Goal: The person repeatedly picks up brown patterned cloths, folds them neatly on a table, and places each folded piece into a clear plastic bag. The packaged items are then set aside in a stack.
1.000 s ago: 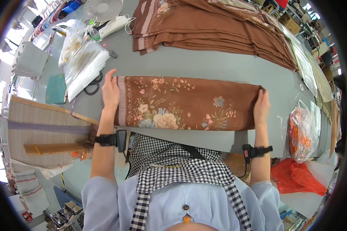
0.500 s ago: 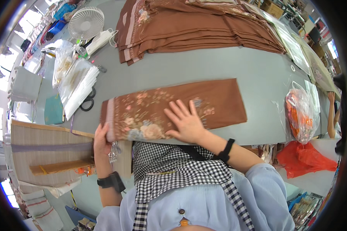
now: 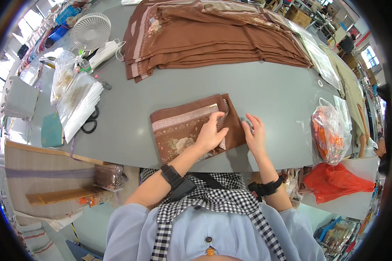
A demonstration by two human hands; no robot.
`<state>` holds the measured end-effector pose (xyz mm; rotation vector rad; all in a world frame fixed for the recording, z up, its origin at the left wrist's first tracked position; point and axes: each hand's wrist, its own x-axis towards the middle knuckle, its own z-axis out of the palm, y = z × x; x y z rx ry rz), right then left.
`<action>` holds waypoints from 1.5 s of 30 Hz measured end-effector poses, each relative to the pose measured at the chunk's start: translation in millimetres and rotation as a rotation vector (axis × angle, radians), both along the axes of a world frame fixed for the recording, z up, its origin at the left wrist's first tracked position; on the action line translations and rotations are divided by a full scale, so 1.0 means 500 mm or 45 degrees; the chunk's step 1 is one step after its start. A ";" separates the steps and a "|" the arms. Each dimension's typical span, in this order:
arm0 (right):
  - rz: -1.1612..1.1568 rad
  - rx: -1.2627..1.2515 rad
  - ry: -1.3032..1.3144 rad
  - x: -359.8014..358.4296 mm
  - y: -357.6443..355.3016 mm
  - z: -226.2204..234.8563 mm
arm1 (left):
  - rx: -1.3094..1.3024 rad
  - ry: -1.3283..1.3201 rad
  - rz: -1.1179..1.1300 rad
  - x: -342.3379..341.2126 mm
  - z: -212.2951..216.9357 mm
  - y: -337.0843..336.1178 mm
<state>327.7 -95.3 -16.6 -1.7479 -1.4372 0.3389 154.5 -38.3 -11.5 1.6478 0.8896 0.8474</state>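
Have the brown floral cloth [image 3: 183,130] doubled into a short packet on the grey table [image 3: 130,104], near the clock's centre; judge the main folding largely done, but the top layer not yet squared to the plain brown strip [image 3: 237,128] jutting toward three o'clock. Find the left hand [image 3: 211,135] over that layer's edge, thumb and forefinger apart, but cannot tell of any cloth pinched between; find the right hand [image 3: 256,135] just beside three o'clock, thumb and fingers parted, holding nothing. See the brown pile [image 3: 231,39] at twelve o'clock, loosely layered, apparently left unpacketed.
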 end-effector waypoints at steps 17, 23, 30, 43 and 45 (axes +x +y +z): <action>-0.029 -0.352 0.863 0.179 0.040 0.025 | -0.510 0.074 0.431 -0.620 0.030 -0.107; 0.404 -0.371 0.965 -0.027 0.100 0.118 | -0.677 -0.277 0.515 -0.607 0.004 -0.096; 1.053 -0.767 0.405 -0.318 0.086 0.026 | -0.623 -0.733 0.380 -0.495 0.069 -0.049; 0.330 -0.516 1.121 -0.101 0.034 -0.041 | -0.014 0.148 -0.251 -0.171 0.044 0.029; 0.284 -0.518 1.167 -0.096 0.045 -0.057 | 0.462 0.594 -0.219 -0.215 0.041 0.041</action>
